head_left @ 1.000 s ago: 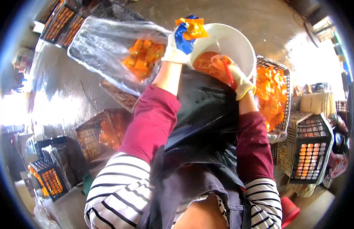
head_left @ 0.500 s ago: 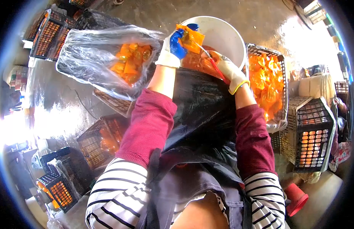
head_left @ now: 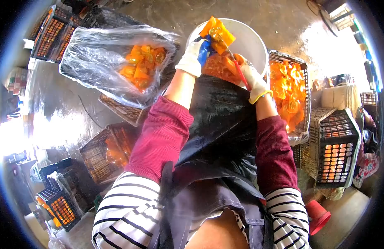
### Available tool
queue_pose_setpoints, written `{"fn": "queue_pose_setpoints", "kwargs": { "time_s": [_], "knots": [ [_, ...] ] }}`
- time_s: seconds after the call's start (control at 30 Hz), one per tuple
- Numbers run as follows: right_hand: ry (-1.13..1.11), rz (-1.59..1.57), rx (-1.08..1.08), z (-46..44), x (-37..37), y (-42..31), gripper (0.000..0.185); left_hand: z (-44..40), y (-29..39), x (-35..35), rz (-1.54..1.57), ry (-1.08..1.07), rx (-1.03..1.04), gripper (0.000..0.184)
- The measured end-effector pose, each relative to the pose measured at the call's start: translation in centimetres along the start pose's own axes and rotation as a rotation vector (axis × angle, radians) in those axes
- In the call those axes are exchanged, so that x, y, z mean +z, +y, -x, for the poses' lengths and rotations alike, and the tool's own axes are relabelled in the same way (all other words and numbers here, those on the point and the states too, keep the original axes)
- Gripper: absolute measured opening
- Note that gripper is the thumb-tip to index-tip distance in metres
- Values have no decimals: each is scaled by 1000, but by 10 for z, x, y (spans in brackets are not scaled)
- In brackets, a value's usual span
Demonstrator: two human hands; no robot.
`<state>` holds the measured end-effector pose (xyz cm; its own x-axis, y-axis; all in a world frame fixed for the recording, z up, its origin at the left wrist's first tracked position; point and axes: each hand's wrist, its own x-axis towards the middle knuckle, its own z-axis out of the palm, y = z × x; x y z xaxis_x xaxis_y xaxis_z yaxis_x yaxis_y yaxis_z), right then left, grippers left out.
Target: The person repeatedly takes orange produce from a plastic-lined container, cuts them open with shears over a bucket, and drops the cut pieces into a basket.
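An orange piece (head_left: 219, 35) is held above the white bucket (head_left: 254, 39) by the left hand (head_left: 195, 57), its gloved fingers closed on the lower edge. A tool with a red handle (head_left: 242, 75) is gripped in the curled fingers of the gloved right hand (head_left: 253, 78), its thin metal end reaching the underside of the piece; whether it is a blade cannot be told. Reddish-orange contents (head_left: 216, 66) are seen inside the bucket. More orange pieces are held in a plastic-lined container (head_left: 100, 56) to the left and a lined crate (head_left: 307, 89) just beside the bucket's right side.
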<state>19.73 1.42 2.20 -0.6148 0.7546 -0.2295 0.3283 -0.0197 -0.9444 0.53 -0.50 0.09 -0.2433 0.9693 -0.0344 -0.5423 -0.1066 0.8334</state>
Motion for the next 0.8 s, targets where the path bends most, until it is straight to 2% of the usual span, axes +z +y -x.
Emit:
{"fn": "queue_pose_setpoints", "kwargs": {
  "time_s": [0.03,0.07,0.13,0.33,0.4,0.43,0.5,0.63,0.73,0.8],
  "knots": [
    [13,97,-112,-2,2,2,39,-4,-5,-2,-37,5,9,46],
    [7,-7,-85,-4,3,9,38,-5,-8,-6,-360,-13,99,47],
    [-8,-212,-39,-12,5,20,37,-21,-27,-19,-411,4,166,46],
    [-88,-339,297,-5,3,-7,36,-21,-30,-22,-303,53,117,43],
    [-69,-381,117,-8,9,2,37,-23,-31,-24,-347,69,120,43],
    [-61,-401,26,-10,11,6,37,-23,-33,-23,-241,54,113,43],
    [-80,-560,25,-8,16,3,37,-20,-40,-20,-29,23,97,42],
    [-120,-670,168,7,13,-24,36,-15,-27,-13,-388,4,205,43],
    [-126,-479,244,0,3,-15,33,-19,-36,-16,-342,32,268,44],
    [-94,-509,241,2,5,-16,32,-22,-40,-21,-100,53,82,43]
  ]
}}
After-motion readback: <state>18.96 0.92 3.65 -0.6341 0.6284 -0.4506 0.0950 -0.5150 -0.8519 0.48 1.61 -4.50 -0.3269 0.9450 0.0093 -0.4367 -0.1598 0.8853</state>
